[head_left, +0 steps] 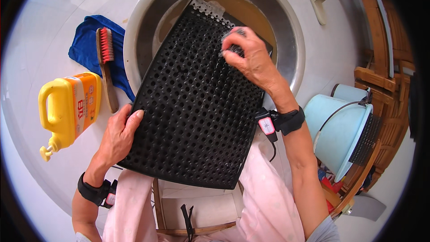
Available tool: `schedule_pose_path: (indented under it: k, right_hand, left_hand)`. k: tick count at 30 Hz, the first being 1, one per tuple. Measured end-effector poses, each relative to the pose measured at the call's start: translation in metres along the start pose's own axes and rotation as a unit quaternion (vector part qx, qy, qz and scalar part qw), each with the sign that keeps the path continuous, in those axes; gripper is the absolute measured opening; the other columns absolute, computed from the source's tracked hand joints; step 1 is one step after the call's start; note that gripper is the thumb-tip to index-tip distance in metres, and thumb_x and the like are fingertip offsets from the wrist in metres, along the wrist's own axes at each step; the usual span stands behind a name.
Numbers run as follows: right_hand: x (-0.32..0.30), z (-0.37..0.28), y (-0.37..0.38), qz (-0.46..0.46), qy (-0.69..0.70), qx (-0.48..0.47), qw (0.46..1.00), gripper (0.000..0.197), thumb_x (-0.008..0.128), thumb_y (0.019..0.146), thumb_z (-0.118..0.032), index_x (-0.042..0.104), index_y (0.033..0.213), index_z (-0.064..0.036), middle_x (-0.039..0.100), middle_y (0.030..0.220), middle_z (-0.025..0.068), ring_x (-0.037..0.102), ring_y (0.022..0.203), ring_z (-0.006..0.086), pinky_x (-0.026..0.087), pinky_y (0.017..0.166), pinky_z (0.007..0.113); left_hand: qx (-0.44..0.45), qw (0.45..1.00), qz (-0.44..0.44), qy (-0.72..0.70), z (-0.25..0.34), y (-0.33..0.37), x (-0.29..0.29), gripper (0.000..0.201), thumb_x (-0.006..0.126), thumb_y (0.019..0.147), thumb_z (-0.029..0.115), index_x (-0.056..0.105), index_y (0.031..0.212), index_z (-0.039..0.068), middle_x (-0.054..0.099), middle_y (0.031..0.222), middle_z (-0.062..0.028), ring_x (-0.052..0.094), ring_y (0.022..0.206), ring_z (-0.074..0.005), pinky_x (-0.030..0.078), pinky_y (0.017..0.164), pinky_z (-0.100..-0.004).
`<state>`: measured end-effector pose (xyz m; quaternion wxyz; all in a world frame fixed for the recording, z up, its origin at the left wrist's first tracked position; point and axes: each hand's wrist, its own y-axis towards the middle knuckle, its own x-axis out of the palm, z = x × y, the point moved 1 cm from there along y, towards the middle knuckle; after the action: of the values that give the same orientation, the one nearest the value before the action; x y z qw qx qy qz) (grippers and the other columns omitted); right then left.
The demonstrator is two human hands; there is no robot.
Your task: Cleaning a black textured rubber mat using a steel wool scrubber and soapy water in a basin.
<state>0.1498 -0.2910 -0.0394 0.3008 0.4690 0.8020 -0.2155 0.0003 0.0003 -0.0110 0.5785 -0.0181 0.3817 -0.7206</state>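
Note:
A black panel [192, 103] with rows of round holes rests aslant over my lap, its far end down in a large metal basin [295, 40]. My left hand [117, 136] grips the panel's near left edge, thumb on top and fingers out of sight beneath. Over the far right part of the panel, my right hand [253, 60] is closed around a grey wiry scourer [235, 47], pressed to or just above the surface. Wet suds [210, 9] whiten the panel's far end. Brownish water [244, 6] stands in the basin, and a dark corner shows behind the panel.
To the left stand a yellow jug with a pump [67, 107], a wooden brush with red bristles [106, 58] and a blue cloth [85, 40]. On the right are a light-blue bucket [336, 125] and a wooden chair [380, 76]. A slipper [316, 0] lies at the back.

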Motion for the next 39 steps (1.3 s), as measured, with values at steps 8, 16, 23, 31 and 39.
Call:
schedule_pose_path:
  k: [8,16,23,31,39]
  right_hand:
    - [0.006,0.008,0.007,-0.082,-0.062,-0.101,0.99,0.014,0.066,0.079,-0.006,0.058,0.09,-0.0048,0.05,0.115,0.0235,0.054,0.102,0.0396,0.045,0.088,0.039]
    - [0.016,0.003,0.005,-0.077,-0.068,-0.035,0.994,0.014,0.065,0.083,-0.007,0.056,0.094,-0.0057,0.048,0.114,0.0215,0.052,0.109,0.0358,0.044,0.089,0.04]
    - [0.0,0.012,0.004,-0.124,-0.043,-0.1,0.986,0.014,0.06,0.086,-0.008,0.054,0.099,-0.0069,0.046,0.116,0.0229,0.052,0.108,0.0363,0.044,0.089,0.04]
    - [-0.003,-0.008,-0.007,-0.065,-0.012,-0.068,0.996,0.01,0.064,0.078,-0.006,0.059,0.087,-0.0045,0.052,0.11,0.0154,0.058,0.097,0.0292,0.047,0.085,0.035]
    - [0.021,-0.019,-0.01,-0.054,-0.056,-0.09,0.993,0.013,0.069,0.075,-0.002,0.06,0.084,-0.0017,0.054,0.113,0.0215,0.06,0.091,0.0357,0.05,0.08,0.038]
  left_hand:
    - [-0.008,1.0,-0.005,0.0,0.001,0.0,0.0,0.038,0.048,0.097,0.032,0.045,0.083,-0.003,0.039,0.068,-0.0119,0.036,0.066,-0.0168,0.037,0.062,-0.0336]
    - [0.007,1.0,0.003,-0.022,-0.002,-0.001,0.001,0.038,0.048,0.098,0.032,0.044,0.082,-0.003,0.036,0.068,-0.0093,0.034,0.066,-0.0153,0.037,0.061,-0.0321]
    - [-0.048,0.996,-0.054,0.043,0.0,0.001,-0.005,0.048,0.043,0.099,0.04,0.053,0.106,-0.006,0.061,0.09,-0.013,0.057,0.082,-0.0166,0.045,0.077,-0.0287]
    - [0.005,1.0,-0.002,0.002,-0.002,-0.001,0.0,0.04,0.047,0.098,0.034,0.043,0.083,-0.002,0.035,0.068,-0.0098,0.033,0.066,-0.0164,0.036,0.061,-0.0327]
    - [-0.061,0.995,-0.059,0.046,0.002,0.001,-0.005,0.054,0.042,0.098,0.044,0.053,0.111,-0.008,0.062,0.097,-0.0168,0.059,0.089,-0.0206,0.045,0.082,-0.0302]
